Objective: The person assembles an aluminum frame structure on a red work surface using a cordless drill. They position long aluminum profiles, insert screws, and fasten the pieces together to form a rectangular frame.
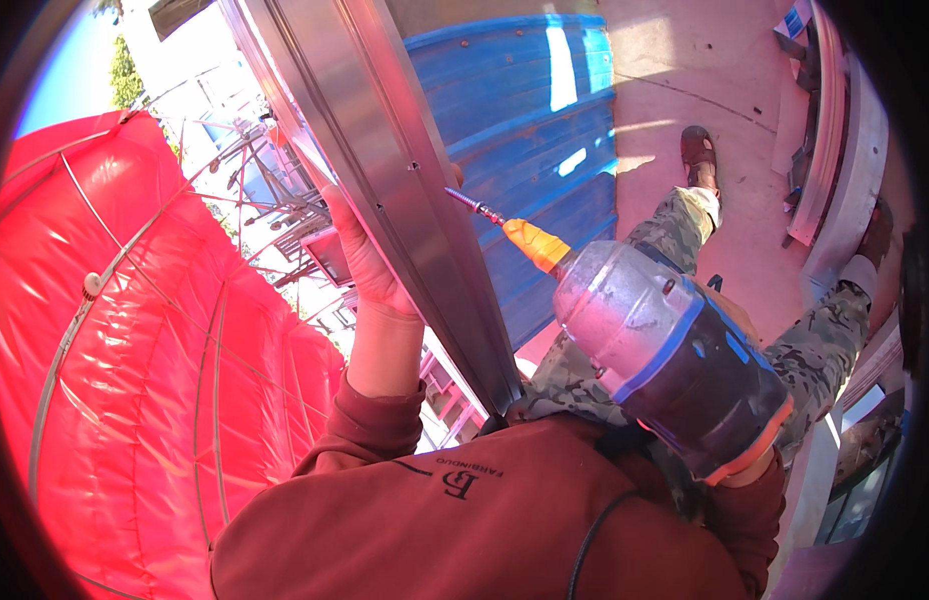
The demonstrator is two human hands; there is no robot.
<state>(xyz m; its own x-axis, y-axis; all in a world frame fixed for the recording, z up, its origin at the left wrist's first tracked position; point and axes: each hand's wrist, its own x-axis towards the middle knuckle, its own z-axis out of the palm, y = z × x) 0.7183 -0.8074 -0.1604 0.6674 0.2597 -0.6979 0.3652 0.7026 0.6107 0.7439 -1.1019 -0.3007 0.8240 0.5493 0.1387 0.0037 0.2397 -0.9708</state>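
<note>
A long grey metal profile (385,130) slants down from the top of the head view toward my body. My left hand (367,255) grips it from the left side; most of the fingers are hidden behind the metal, and a fingertip shows past its right edge. Two small holes are visible in its face. My right hand (737,312) holds a cordless drill (675,350) with a silver front and dark body, which covers most of that hand. From its yellow-wrapped nose a long bit (475,203) points at the profile's right edge; whether it touches is unclear.
A blue ribbed metal sheet (525,100) lies beyond the profile. Red sheeting (135,330) over a frame fills the left. Metal lengths (835,150) lie along the right, near my shoes (699,155) on the concrete floor (675,90).
</note>
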